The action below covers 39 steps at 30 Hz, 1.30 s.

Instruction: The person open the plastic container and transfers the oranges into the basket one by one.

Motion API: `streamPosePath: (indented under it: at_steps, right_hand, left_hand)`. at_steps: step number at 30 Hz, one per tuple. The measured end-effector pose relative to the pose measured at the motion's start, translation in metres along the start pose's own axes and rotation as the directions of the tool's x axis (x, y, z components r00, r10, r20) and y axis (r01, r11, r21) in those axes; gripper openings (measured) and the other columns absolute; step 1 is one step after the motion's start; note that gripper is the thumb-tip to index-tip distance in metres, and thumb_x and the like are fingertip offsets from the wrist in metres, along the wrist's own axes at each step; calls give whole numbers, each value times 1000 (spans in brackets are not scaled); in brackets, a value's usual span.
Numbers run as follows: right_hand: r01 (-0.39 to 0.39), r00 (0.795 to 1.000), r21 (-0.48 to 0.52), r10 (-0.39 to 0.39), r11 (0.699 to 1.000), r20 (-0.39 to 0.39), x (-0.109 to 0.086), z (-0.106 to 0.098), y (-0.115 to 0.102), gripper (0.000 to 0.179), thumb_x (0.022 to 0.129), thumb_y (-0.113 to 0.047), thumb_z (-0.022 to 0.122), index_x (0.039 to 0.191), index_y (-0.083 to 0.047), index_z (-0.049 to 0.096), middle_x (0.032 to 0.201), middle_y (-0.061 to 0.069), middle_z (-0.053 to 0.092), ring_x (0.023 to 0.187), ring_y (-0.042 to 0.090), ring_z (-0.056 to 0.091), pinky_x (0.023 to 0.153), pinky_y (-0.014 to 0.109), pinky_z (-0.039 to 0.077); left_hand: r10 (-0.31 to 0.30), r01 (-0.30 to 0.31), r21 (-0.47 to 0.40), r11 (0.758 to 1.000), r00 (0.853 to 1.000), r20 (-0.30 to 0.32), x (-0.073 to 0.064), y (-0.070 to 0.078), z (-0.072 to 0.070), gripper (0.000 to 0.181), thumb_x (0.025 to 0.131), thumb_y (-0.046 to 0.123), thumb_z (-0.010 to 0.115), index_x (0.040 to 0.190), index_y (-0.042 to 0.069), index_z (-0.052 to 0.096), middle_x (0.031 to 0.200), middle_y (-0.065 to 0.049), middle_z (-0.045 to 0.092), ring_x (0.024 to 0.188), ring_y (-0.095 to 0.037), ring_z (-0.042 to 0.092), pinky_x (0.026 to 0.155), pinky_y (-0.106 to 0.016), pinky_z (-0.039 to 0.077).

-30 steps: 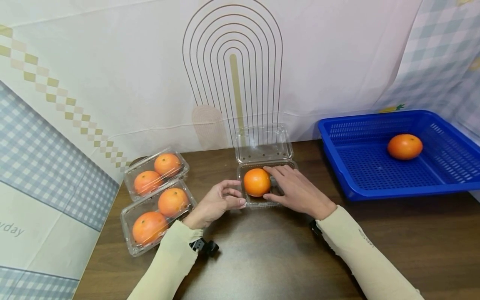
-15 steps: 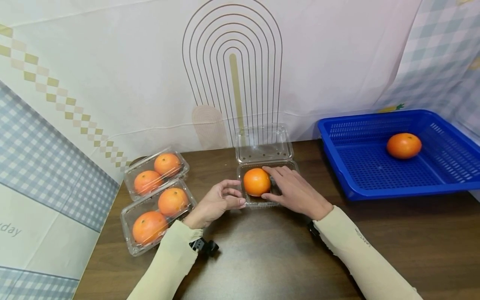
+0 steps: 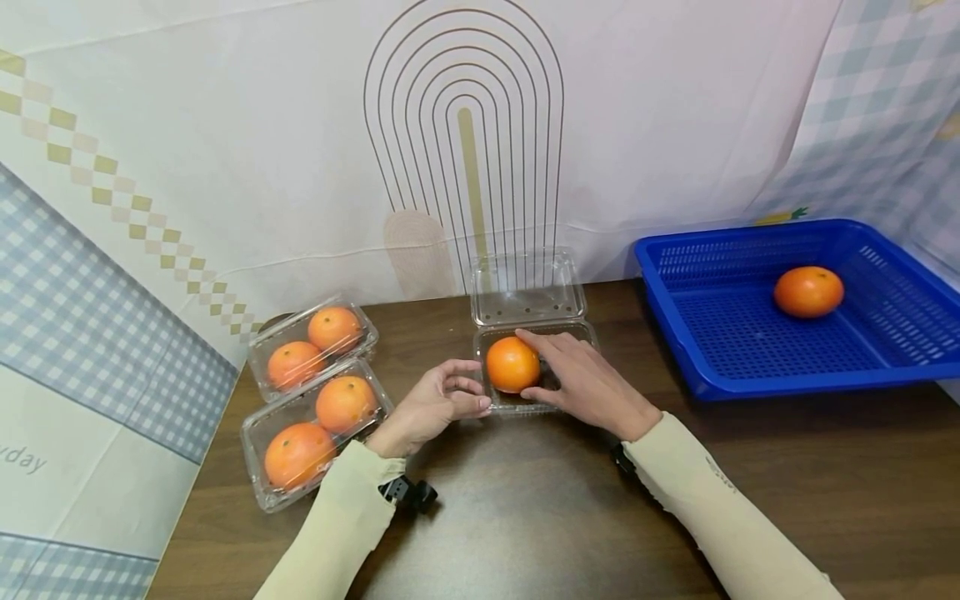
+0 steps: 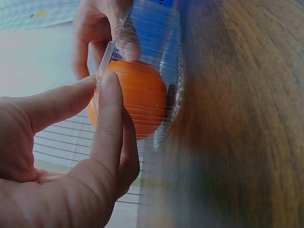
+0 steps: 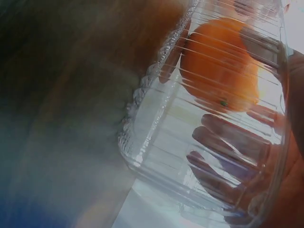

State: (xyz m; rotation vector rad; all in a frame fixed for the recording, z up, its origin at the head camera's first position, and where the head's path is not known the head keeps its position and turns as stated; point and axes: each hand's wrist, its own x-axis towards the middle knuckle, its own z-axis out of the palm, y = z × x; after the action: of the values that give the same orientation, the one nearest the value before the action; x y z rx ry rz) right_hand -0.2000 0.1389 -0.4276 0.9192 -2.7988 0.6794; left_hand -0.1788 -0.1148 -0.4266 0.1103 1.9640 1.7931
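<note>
In the middle of the table lies an open clear plastic clamshell box [image 3: 528, 287], lid tilted back against the wall. One orange [image 3: 512, 365] sits in the left half of its base. My left hand [image 3: 438, 396] pinches the box's near left rim between thumb and fingers, as the left wrist view also shows. Over the right half reaches my right hand [image 3: 588, 379], its index finger and thumb touching the orange's right side. Its other fingers [image 5: 232, 142] look nearly straight and spread through the clear plastic in the right wrist view.
At the left, two closed clamshell boxes, a far one [image 3: 313, 346] and a near one [image 3: 318, 433], each hold two oranges. A blue plastic basket [image 3: 675, 333] at the right contains one orange [image 3: 808, 292]. A patterned wall covering [image 3: 300, 167] stands behind the table.
My right hand has shifted slightly left, its index finger moving further over the orange's top. The orange has barely moved. My left hand stays at the rim.
</note>
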Motion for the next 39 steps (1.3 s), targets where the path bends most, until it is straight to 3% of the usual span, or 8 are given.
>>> streamPosePath:
  at_steps: [13,22,32,39]
  right_hand:
    - [26,999,-14,-27,1000,-37,1,2,-2,75,86,-36,83,148,-12,50,137,11,62,125,29,57,106,52,51]
    - [40,998,37,-38,999,-44,2,3,-2,74,83,-34,86,145,-12,52,140,11,60,129,29,57,110,56,49]
    - [64,996,-33,-66,997,-55,4,4,-1,72,83,-36,86,146,-20,55,137,3,64,125,27,53,101,50,50]
    - [58,994,-83,-66,995,-90,4,4,1,72,81,-38,87,144,-20,57,134,4,66,124,27,52,104,53,48]
  left_hand:
    - [3,-3,7,1000,1000,0,-1,0,0,59,94,-2,68,147,2,42,119,-17,59,88,-14,67,94,-39,61]
    - [11,-11,-6,1000,1000,4,0,1,0,60,94,-4,67,147,0,42,118,-17,58,86,-14,68,96,-42,61]
    - [7,-7,-7,1000,1000,-5,0,0,1,58,94,-4,67,146,2,43,115,-15,59,87,-14,67,93,-40,62]
    - [22,-22,-3,1000,1000,7,-1,0,-1,59,94,-3,67,147,-1,42,117,-17,58,88,-14,66,94,-39,62]
